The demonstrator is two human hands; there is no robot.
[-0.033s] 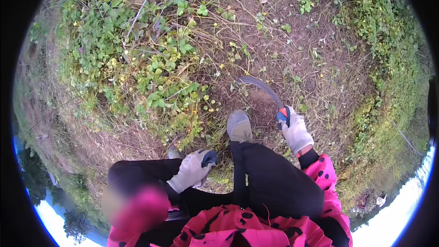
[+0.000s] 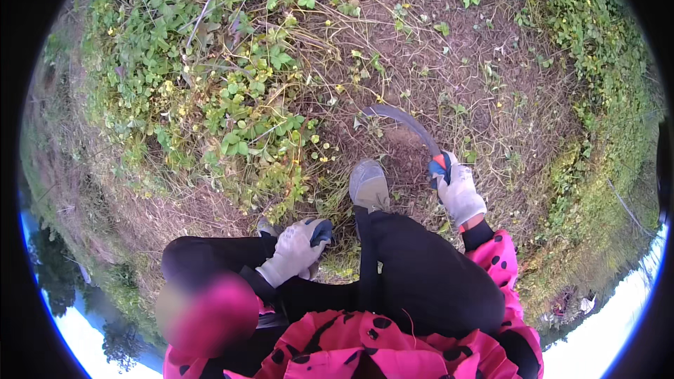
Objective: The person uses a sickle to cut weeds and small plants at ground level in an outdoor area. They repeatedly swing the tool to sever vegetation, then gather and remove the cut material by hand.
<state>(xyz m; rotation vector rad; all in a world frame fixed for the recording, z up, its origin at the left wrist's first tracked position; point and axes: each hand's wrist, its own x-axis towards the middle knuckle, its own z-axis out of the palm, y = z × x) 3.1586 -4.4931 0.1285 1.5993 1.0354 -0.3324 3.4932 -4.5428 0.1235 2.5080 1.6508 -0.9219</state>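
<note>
Sickle: curved blade lay over bare soil at centre frame, handle clamped in the gloved right hand. Green weeds filled the upper left. Gloved left hand, fingers curled together, rested on the knee, lower centre. Grey shoe stood beside the sickle.

1. The right hand, gloved in white, is being held out forward of the knee, its fingers being kept curled tight in a closed grip.
2. The left hand, also gloved, is being rested on the left thigh, fingers loosely bent.
</note>
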